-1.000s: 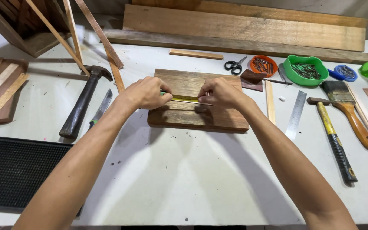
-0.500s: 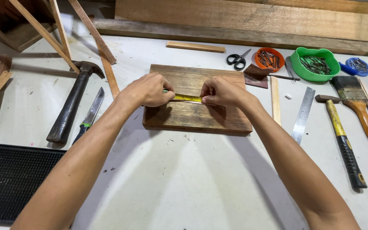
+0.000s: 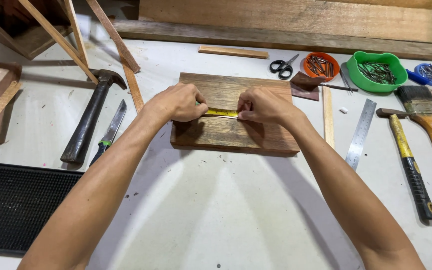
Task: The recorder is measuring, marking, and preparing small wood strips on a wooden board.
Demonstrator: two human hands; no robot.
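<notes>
- A white tabletop (image 3: 216, 220) is seen carrying everything; long planks (image 3: 296, 20) are laid along its far edge.
- A black mat (image 3: 11, 205) is placed at the near left corner.
- A board (image 3: 236, 132) is set flat at the middle of the tabletop, and both hands are rested on it.
- A yellow tape (image 3: 222, 113) is stretched across the board's top face, between the hands.
- The left hand (image 3: 178, 102) is closed, with the tape's left end pinched under its fingertips.
- The right hand (image 3: 261, 106) is likewise closed on the tape's right end.
- A dark hammer (image 3: 88, 122) and a knife (image 3: 108, 132) are laid left of the board.
- A steel ruler (image 3: 361, 132), a yellow-handled hammer (image 3: 408, 162) and a brush (image 3: 428, 127) are laid to the right.
- Farther back, scissors (image 3: 282, 66), an orange bowl (image 3: 320, 66) and a green bowl (image 3: 377, 72), both filled with nails, are seen.
</notes>
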